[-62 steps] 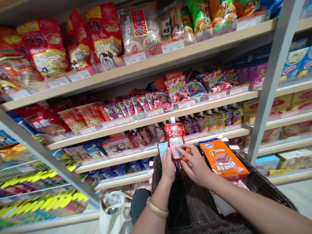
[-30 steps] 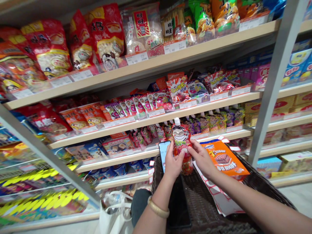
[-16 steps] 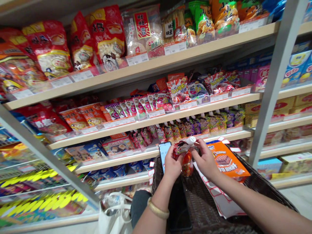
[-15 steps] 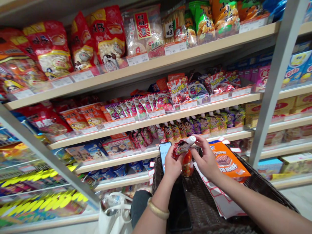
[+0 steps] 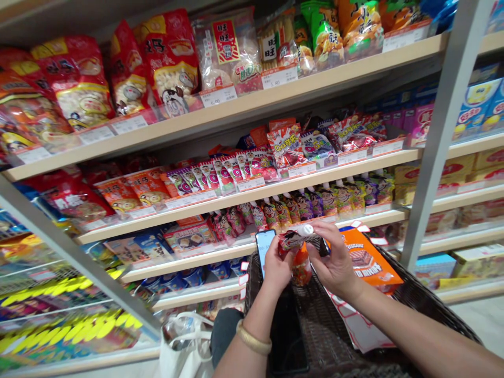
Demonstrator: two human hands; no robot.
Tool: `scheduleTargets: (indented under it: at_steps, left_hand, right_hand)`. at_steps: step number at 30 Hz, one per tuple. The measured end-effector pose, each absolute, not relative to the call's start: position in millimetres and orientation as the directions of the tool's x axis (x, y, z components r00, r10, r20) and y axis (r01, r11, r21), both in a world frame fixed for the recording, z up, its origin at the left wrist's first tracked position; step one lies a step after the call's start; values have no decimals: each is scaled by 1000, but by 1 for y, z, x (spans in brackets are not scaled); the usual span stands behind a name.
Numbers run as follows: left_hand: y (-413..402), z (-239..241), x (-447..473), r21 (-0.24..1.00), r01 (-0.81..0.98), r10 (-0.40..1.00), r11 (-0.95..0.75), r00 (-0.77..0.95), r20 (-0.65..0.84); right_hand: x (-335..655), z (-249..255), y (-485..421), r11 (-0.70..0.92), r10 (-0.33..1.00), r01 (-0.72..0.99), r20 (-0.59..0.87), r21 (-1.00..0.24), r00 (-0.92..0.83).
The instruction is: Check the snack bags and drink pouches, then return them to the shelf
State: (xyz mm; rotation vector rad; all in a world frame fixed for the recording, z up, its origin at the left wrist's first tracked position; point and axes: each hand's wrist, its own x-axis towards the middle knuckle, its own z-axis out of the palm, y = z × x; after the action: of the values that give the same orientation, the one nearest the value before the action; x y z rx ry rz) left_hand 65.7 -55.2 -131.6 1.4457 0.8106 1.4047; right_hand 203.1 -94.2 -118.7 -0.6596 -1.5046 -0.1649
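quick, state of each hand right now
Left hand: closed on the glossy red printed pouch.
Right hand: open, loosely curled beside its round white plastic cap; contact cannot be told.

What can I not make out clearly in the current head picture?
In the head view:
Pouch, lower end: covered by left hand.
Orange packet, left part: behind right hand.
White bag, bottom: cut off by lower edge.
Price tags, fine print: too small, blurred.
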Motion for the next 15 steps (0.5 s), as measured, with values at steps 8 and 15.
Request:
scheduleTargets:
  at_steps: [8,15]
  left_hand:
    - [-56,-130,65,922,-132,914,-363,140,380]
    - [-55,-131,65,918,-140,911,-370,141,388]
  right_hand:
    - [203,-121,-95,826,293,487,954,-285,60]
    - [203,-120,-94,817,296,500,953,-286,61]
